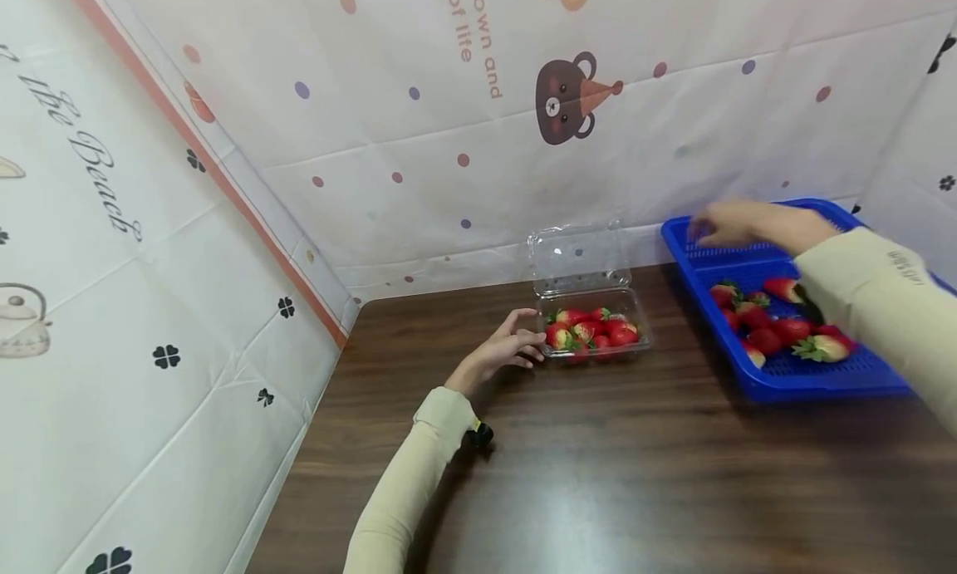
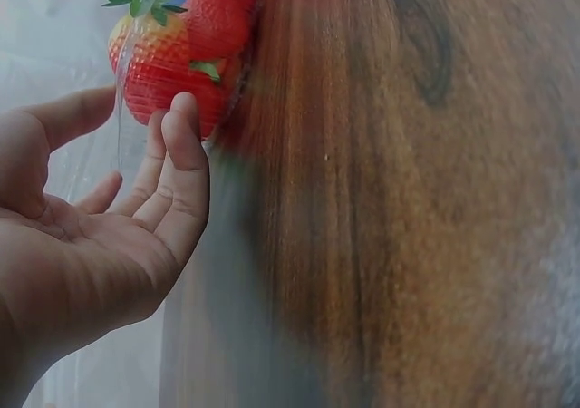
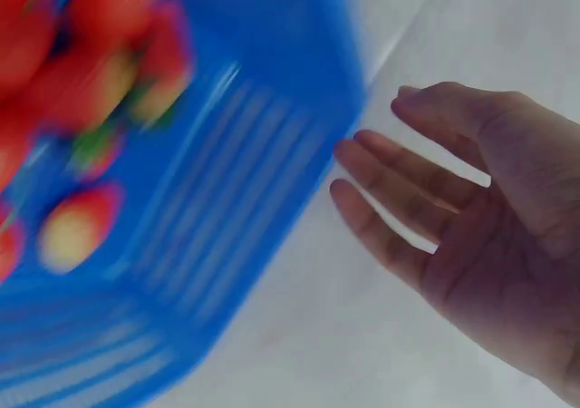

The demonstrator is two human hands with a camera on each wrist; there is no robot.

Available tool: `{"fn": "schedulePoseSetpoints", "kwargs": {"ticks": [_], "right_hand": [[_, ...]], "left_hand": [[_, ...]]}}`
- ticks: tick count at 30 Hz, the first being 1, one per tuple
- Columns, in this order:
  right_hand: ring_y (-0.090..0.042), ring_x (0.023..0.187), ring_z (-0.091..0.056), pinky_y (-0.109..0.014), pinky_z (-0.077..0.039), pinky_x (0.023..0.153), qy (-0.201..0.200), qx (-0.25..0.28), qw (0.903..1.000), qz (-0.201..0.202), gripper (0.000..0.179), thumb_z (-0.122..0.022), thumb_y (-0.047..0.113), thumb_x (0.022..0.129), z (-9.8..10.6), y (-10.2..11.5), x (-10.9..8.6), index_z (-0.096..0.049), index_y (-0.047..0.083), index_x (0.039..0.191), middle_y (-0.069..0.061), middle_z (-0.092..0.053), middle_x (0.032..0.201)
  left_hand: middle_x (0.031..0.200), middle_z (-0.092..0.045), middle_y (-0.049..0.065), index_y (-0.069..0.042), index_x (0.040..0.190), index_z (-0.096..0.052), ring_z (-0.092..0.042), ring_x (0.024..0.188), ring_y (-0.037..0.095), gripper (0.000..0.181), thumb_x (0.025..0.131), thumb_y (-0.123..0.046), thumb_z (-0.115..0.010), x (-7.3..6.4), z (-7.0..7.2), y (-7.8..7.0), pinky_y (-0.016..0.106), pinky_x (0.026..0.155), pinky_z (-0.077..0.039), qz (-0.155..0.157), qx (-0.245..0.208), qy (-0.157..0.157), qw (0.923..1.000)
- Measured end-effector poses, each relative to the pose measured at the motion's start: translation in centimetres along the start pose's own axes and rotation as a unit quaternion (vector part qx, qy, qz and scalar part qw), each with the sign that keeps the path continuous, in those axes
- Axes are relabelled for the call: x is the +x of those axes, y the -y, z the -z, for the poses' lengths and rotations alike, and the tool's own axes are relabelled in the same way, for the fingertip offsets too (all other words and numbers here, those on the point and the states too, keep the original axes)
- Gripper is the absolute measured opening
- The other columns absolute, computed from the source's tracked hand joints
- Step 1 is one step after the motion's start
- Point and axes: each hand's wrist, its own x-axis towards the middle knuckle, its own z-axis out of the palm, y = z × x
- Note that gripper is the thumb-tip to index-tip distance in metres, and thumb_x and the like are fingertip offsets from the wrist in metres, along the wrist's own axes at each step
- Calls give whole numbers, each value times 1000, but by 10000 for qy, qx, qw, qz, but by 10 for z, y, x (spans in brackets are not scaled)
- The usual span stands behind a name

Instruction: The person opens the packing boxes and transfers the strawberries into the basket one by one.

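In the head view, my left hand [image 1: 503, 350] is at the left side of a clear plastic clamshell box [image 1: 641, 341], its fingertips right at the wall. The box's lid [image 1: 579, 254] stands raised behind it, and several strawberries [image 1: 588, 331] fill the base. Loosely bent fingers of that hand, thumb apart, show in the left wrist view beside a strawberry [image 2: 163, 68]. Above the back part of a blue plastic basket [image 1: 830, 383] is my right hand [image 1: 736, 223], blurred. In the right wrist view its fingers are spread and relaxed, holding nothing, beside the basket's rim.
Several strawberries [image 1: 766, 340] lie in the basket, to the right of the box, partly hidden by the right sleeve [image 1: 875, 283]. Both containers stand on a dark wood table [image 1: 598, 458] against a patterned cloth wall [image 1: 419, 125]. Another cloth [image 1: 112, 308] borders the left.
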Motion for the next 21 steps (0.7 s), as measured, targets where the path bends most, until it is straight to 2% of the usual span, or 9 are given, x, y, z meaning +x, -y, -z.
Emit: {"fn": "schedulePoseSetpoints", "kwargs": {"ticks": [2,3,5,7,10,12,14,17,21], "right_hand": [[-32,87,-69,-50,-58,81,-136,25,9983,565,19,-66,1,89,-2,34,17,-70,-6,106,-18,-72,95],[-31,88,-69,-49,-58,82,-72,124,9971,751,19,-66,1,89,-5,53,24,-70,-5,107,-17,-73,96],[-26,85,-68,-44,-60,80,222,272,9927,1156,18,-66,3,91,-16,90,39,-70,-4,107,-14,-73,95],[-28,92,-70,-43,-60,86,577,402,9870,1443,22,-66,6,94,-30,124,51,-69,-5,112,-17,-73,103],[-31,102,-68,-46,-57,93,995,353,9794,1719,29,-65,13,98,-54,159,67,-65,-5,121,-19,-70,113],[-34,111,-65,-48,-55,98,1160,270,9761,1818,32,-63,14,100,-67,173,74,-62,-3,127,-20,-67,121],[-32,112,-62,-47,-54,97,1269,148,9759,1772,34,-63,14,100,-76,180,78,-59,0,131,-18,-65,121],[-26,104,-61,-43,-55,91,1324,6,9773,1654,32,-63,11,98,-84,183,80,-60,1,128,-14,-64,115],[-20,95,-57,-40,-55,88,1420,84,9785,1492,35,-62,9,98,-88,183,80,-60,-1,132,-13,-63,112]], "left_hand": [[112,-64,7,-25,151,-31,-68,84,16,57,103,-19,-61,0,-1,-1,28,71,-57,2,-4,3,10000],[111,-64,6,-25,151,-31,-68,84,16,57,103,-18,-61,0,-1,-1,28,71,-57,11,-11,5,10000],[108,-64,4,-24,152,-31,-68,84,17,57,103,-17,-61,0,-2,-1,28,70,-57,20,-37,10,10000],[105,-65,3,-24,152,-31,-68,83,17,58,103,-16,-61,1,-2,-2,29,70,-57,30,-97,13,9999],[100,-66,2,-22,152,-30,-68,82,17,58,103,-12,-59,1,-3,-3,29,71,-57,43,-290,-2,9996],[98,-66,3,-22,152,-31,-67,81,17,57,104,-8,-57,2,-3,-4,29,72,-57,67,-452,-23,9990],[97,-65,4,-21,152,-31,-67,80,17,53,106,-8,-54,2,-5,-4,28,72,-58,94,-584,-56,9982],[94,-63,4,-18,151,-34,-67,78,16,46,108,-13,-50,4,-8,-5,27,71,-58,135,-725,-230,9970],[91,-62,3,-11,146,-39,-67,75,13,40,109,-20,-50,8,-11,-5,24,68,-57,153,-812,-644,9945]]}}
